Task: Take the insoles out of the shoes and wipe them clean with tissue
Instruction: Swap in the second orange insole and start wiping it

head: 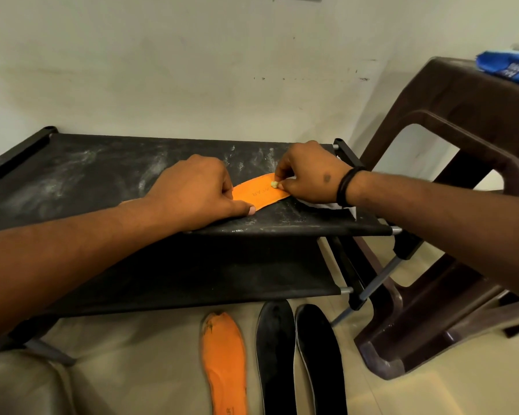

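Observation:
An orange insole lies on the top shelf of a black fabric shoe rack. My left hand presses down on its near end, fingers curled over it and thumb stretched along the shelf. My right hand pinches a tiny yellowish wad, seemingly tissue, against the insole's far end. A white tissue shows under my right wrist. On the floor below lie a second orange insole and two black insoles.
A brown plastic stool stands to the right of the rack, with a blue packet on top. The rack stands against a pale wall. Its lower shelf is dark. A grey cushion-like edge is at the bottom left.

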`<act>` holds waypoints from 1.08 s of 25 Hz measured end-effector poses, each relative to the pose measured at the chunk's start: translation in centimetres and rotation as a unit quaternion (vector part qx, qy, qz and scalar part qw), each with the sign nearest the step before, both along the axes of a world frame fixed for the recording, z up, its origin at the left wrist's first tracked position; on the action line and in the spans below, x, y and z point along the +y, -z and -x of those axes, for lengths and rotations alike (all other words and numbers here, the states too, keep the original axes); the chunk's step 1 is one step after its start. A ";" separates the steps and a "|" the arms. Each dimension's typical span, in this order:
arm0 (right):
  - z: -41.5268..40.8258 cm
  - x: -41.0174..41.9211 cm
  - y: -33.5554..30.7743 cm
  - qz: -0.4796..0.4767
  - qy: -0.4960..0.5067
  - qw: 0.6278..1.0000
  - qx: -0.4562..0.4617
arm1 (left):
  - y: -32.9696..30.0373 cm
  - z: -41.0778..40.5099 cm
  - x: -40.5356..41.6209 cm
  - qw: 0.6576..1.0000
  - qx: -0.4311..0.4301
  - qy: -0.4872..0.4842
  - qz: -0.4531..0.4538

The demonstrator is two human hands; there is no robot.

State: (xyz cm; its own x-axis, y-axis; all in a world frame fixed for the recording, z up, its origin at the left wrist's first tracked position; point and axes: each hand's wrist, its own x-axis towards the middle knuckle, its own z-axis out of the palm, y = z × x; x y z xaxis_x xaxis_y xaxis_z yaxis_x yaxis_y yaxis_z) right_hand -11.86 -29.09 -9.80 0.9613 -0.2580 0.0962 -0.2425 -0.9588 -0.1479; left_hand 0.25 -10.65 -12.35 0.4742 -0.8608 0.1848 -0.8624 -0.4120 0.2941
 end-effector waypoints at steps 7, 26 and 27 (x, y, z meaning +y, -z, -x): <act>1.5 0.4 -0.9 -0.011 -0.022 0.999 0.046 | -0.1 0.1 -0.1 1.000 -0.006 0.004 -0.003; 0.0 2.2 -0.7 -0.011 -0.039 0.998 0.038 | -0.1 0.0 -0.1 0.999 -0.022 -0.019 -0.022; 0.4 2.3 -0.8 -0.014 -0.046 0.998 0.050 | -0.1 0.1 -0.1 0.999 -0.022 -0.018 -0.022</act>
State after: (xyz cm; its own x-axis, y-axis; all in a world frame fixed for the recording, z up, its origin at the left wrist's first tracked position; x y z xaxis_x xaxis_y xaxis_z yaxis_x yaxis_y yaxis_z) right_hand -12.26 -26.78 -8.96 0.9854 -0.1704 -0.0072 -0.1694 -0.9734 -0.1544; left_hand 0.18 -10.75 -12.21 0.4969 -0.8513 0.1687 -0.8587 -0.4542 0.2373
